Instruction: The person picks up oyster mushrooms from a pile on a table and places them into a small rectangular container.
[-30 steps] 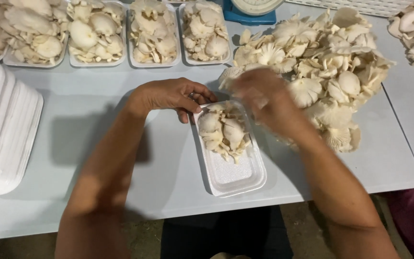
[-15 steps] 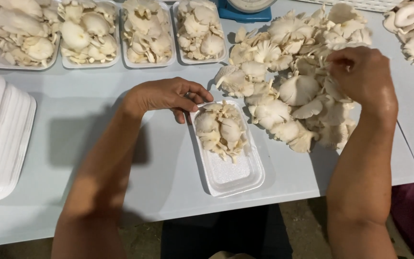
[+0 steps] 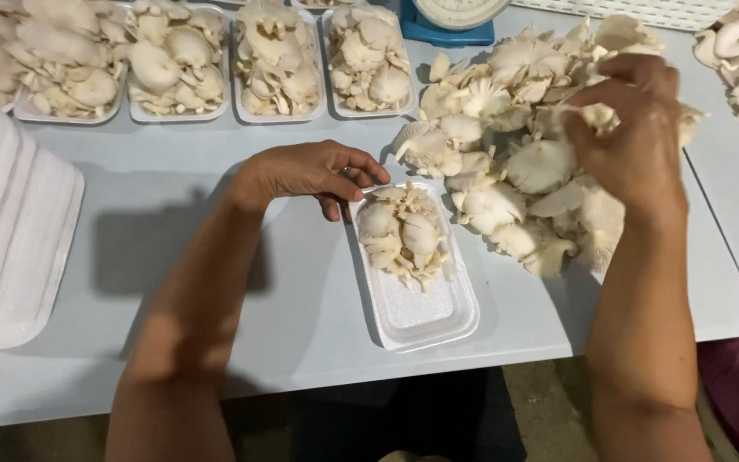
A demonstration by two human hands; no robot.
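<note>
Head view only: my left hand [image 3: 314, 174] rests on the table [image 3: 215, 282], fingers curled loosely together, tips touching the far-left corner of the white foam tray [image 3: 416, 312] and steadying it, not clamped on anything; my right hand [image 3: 630, 137] is up in the loose mushroom pile [image 3: 506, 162], fingers pinched shut on a small mushroom piece [image 3: 599, 115] at the top of the heap. Tray sits near the table's front edge, its far half filled with mushrooms [image 3: 404, 233], near half bare. Handling call: these look light, soft, brittle at the cap rims, so I'd take them at the stem or cluster base and not squeeze the caps; foam tray is light too, probably slides if nudged, hence the steadying hand. Room: open table left of the tray up to the stack of empty foam trays [image 3: 10, 248] at the left edge; pile is just beside the tray on the right, nearly touching; row of filled trays [image 3: 275, 64] along the far side, blue-based scale [image 3: 451, 21] behind the pile; front edge is close, little margin toward me
</note>
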